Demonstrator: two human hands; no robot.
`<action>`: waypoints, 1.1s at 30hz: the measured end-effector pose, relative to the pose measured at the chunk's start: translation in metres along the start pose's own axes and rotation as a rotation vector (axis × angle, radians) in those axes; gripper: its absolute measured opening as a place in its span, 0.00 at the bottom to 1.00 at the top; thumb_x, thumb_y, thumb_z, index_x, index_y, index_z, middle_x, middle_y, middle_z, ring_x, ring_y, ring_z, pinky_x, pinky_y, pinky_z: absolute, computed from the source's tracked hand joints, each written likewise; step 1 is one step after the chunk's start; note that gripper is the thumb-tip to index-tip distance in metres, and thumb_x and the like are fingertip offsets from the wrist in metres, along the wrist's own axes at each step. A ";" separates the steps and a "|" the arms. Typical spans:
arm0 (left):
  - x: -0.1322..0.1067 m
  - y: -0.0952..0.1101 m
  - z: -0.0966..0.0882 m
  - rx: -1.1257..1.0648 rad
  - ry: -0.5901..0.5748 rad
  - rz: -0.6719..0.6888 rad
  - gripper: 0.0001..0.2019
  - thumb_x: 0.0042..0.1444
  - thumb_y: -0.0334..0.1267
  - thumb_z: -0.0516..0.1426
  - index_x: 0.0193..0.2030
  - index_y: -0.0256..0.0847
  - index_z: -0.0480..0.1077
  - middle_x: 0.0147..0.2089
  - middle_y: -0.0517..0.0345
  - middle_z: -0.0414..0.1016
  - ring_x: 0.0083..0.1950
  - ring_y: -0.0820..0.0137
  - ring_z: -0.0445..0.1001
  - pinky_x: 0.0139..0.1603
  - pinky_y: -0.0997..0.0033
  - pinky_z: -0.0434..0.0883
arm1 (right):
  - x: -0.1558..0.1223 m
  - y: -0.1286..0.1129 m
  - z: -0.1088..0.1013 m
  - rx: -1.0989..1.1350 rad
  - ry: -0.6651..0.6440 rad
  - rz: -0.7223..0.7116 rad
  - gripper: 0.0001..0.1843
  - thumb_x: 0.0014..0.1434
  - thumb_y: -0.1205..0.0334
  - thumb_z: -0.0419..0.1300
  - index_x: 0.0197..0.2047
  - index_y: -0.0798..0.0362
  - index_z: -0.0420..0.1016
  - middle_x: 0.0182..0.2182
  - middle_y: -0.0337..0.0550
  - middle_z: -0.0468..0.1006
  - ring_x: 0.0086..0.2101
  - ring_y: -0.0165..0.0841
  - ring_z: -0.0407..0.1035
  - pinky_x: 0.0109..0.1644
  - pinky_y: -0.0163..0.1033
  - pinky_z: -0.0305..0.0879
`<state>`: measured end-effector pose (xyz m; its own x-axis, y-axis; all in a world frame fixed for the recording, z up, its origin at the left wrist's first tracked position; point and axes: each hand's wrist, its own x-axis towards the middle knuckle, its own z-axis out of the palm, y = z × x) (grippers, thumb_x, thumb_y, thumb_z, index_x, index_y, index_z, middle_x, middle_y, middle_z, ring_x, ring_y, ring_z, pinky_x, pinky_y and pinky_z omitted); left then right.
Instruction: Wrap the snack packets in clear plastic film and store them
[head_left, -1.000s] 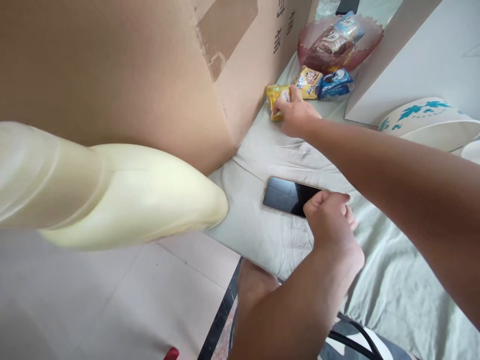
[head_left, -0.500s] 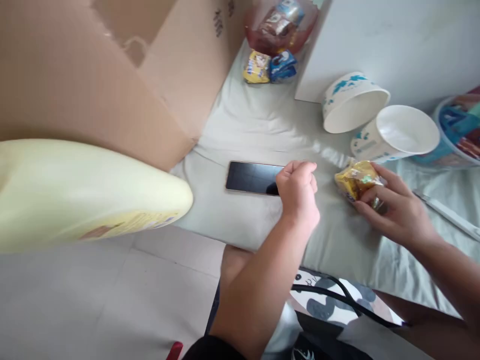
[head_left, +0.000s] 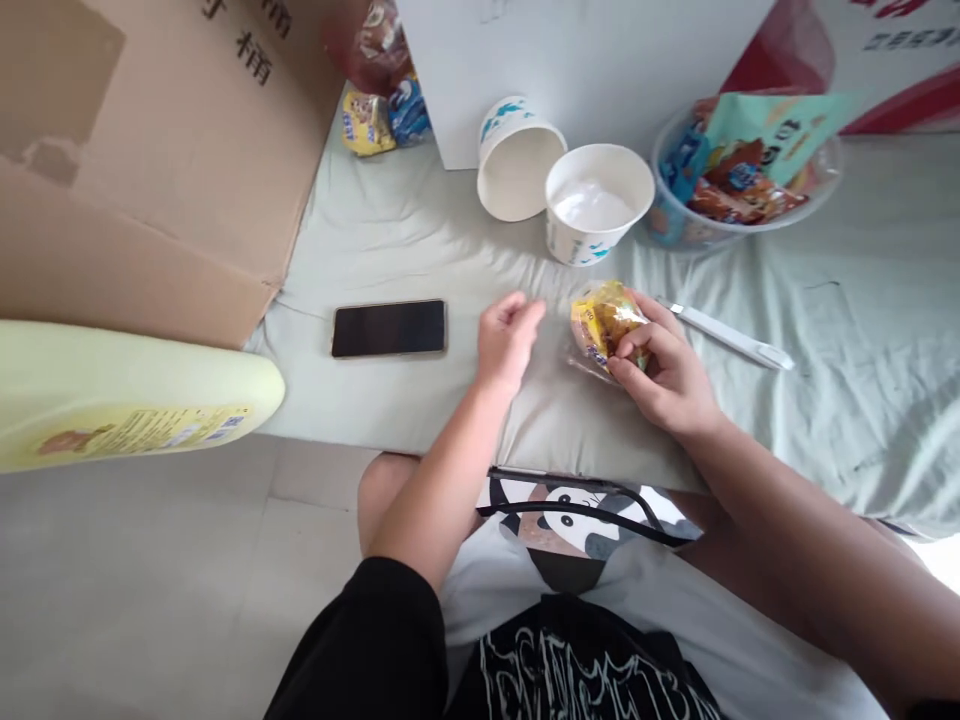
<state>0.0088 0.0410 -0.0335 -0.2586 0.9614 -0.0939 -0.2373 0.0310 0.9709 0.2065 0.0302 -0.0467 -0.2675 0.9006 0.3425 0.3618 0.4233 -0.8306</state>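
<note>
My right hand (head_left: 667,370) grips a yellow snack packet (head_left: 604,320) with clear crinkled plastic around it, held just above the pale green cloth (head_left: 420,410). To its left, my left hand (head_left: 508,340) is closed with the fingers curled in, apart from the packet. Whatever its fingers may hold is hidden. A phone (head_left: 388,328) with a dark screen lies left of that hand. Close to the right hand rests a slim white-handled cutter (head_left: 731,335). Behind the packet a white paper cup (head_left: 598,205) stands upright with clear plastic inside.
Another paper cup (head_left: 517,165) lies on its side. A clear tub (head_left: 742,215) of snack packs stands at the back right. Yellow and blue packs (head_left: 367,125) lie at the back left. A cardboard box (head_left: 172,190) and a pale yellow bottle-shaped object (head_left: 135,375) bound the left side.
The view has turned to the right, showing more of the tub and cutter. My left hand no longer overlaps the phone in view. My right hand still grips the packet.
</note>
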 end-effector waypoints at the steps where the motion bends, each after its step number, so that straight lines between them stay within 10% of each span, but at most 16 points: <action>1: 0.001 -0.001 -0.002 0.003 0.005 -0.004 0.29 0.51 0.46 0.64 0.22 0.44 0.43 0.19 0.71 0.41 0.21 0.80 0.43 0.23 0.73 0.45 | -0.001 0.000 -0.003 0.055 0.031 0.033 0.08 0.59 0.55 0.65 0.33 0.47 0.71 0.64 0.50 0.73 0.65 0.50 0.66 0.66 0.57 0.64; 9: -0.010 -0.004 0.002 0.565 -0.327 0.237 0.26 0.60 0.55 0.58 0.21 0.43 0.51 0.20 0.67 0.48 0.23 0.76 0.49 0.27 0.70 0.51 | 0.011 -0.006 -0.004 0.620 0.248 0.373 0.13 0.57 0.54 0.64 0.34 0.46 0.62 0.31 0.36 0.66 0.30 0.31 0.63 0.36 0.38 0.63; 16: -0.022 -0.001 0.008 0.690 -0.403 0.300 0.29 0.69 0.66 0.45 0.38 0.42 0.71 0.28 0.59 0.73 0.30 0.69 0.72 0.34 0.68 0.66 | -0.003 -0.017 0.001 0.728 0.147 0.441 0.22 0.62 0.46 0.63 0.55 0.34 0.59 0.49 0.37 0.75 0.41 0.36 0.73 0.44 0.45 0.73; 22: -0.025 -0.007 0.009 0.502 -0.416 0.231 0.28 0.69 0.66 0.45 0.53 0.44 0.68 0.34 0.58 0.74 0.36 0.66 0.77 0.42 0.65 0.73 | -0.004 -0.022 0.011 0.642 0.051 0.375 0.41 0.61 0.38 0.64 0.71 0.25 0.49 0.66 0.41 0.68 0.54 0.42 0.73 0.52 0.54 0.77; 33: -0.014 -0.017 -0.005 0.258 -0.471 0.220 0.27 0.60 0.62 0.62 0.58 0.49 0.68 0.52 0.54 0.76 0.50 0.64 0.78 0.50 0.65 0.77 | -0.014 -0.014 0.008 0.165 0.095 0.295 0.32 0.54 0.48 0.72 0.55 0.44 0.60 0.46 0.44 0.73 0.46 0.44 0.73 0.54 0.55 0.74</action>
<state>0.0118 0.0259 -0.0497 0.1823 0.9689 0.1672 0.0263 -0.1748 0.9843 0.1982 0.0114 -0.0435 -0.0861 0.9902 0.1103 0.2598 0.1291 -0.9570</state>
